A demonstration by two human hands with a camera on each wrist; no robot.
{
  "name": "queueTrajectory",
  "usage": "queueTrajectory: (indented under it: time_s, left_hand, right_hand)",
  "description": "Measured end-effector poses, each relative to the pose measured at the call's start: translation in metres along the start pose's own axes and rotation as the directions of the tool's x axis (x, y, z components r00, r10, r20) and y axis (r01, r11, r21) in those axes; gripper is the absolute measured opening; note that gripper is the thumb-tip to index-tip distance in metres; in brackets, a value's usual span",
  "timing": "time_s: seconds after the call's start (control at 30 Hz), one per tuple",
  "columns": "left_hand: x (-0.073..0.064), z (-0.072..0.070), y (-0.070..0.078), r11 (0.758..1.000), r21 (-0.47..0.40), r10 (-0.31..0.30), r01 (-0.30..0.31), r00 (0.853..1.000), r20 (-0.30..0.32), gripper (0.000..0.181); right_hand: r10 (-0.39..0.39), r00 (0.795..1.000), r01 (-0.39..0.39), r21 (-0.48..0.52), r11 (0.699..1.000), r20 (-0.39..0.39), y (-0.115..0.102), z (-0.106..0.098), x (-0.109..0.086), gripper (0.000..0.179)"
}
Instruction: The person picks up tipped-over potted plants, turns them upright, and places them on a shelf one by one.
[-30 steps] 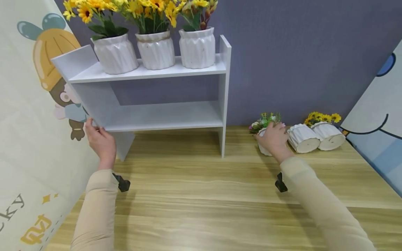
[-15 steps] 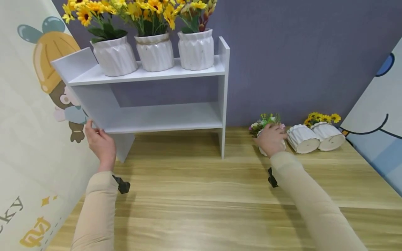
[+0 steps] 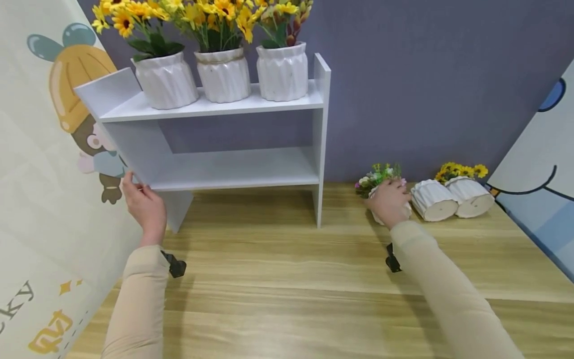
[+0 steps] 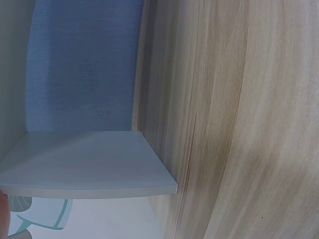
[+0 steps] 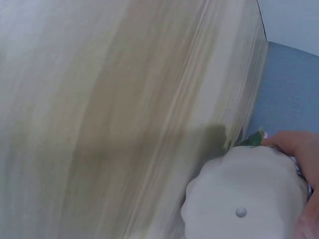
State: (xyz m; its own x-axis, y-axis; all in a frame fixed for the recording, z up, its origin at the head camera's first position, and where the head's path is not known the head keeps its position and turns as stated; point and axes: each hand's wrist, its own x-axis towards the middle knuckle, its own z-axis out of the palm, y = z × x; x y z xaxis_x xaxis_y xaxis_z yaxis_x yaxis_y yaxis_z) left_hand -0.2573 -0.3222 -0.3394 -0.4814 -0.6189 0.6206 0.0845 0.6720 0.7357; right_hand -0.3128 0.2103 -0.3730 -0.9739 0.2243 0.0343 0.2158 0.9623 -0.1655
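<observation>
My left hand [image 3: 145, 207] holds the front edge of the left side panel of a white two-tier shelf [image 3: 242, 167]. In the left wrist view a finger [image 4: 4, 214] shows beside that panel [image 4: 94, 162]. Over to the right, my right hand [image 3: 389, 202] grips a white ribbed flowerpot [image 3: 407, 210] with small pink, white and green artificial flowers [image 3: 381, 174]. The right wrist view shows the pot's round base [image 5: 241, 184], which has a small hole, with the hand curved round its side. Much of the pot is hidden behind the hand in the head view.
Three white pots [image 3: 224, 75] with yellow and reddish flowers stand on the upper shelf. Two more white pots [image 3: 434, 199] lie on their sides right of my right hand, one with yellow flowers. A grey wall panel [image 3: 430, 89] closes the back of the wooden table [image 3: 278, 289].
The right hand and forearm have shifted slightly left around the flowerpot, so more of the pot's right side shows. The left hand stays at the shelf panel.
</observation>
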Motion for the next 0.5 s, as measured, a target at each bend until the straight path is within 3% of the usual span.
queueTrajectory:
  time_s: [0.3,0.5]
  left_hand:
    - [0.000,0.001,-0.002,1.000,-0.004,0.006,-0.006,1.000,-0.010,0.040]
    - [0.000,0.002,-0.001,0.999,-0.009,0.033,-0.033,0.999,-0.019,0.039]
  right_hand:
    - [-0.021,1.000,0.022,0.058,0.998,-0.014,0.014,-0.002,-0.008,0.096]
    - [-0.088,0.989,0.098,0.088,0.991,-0.116,0.022,-0.002,-0.018,0.095]
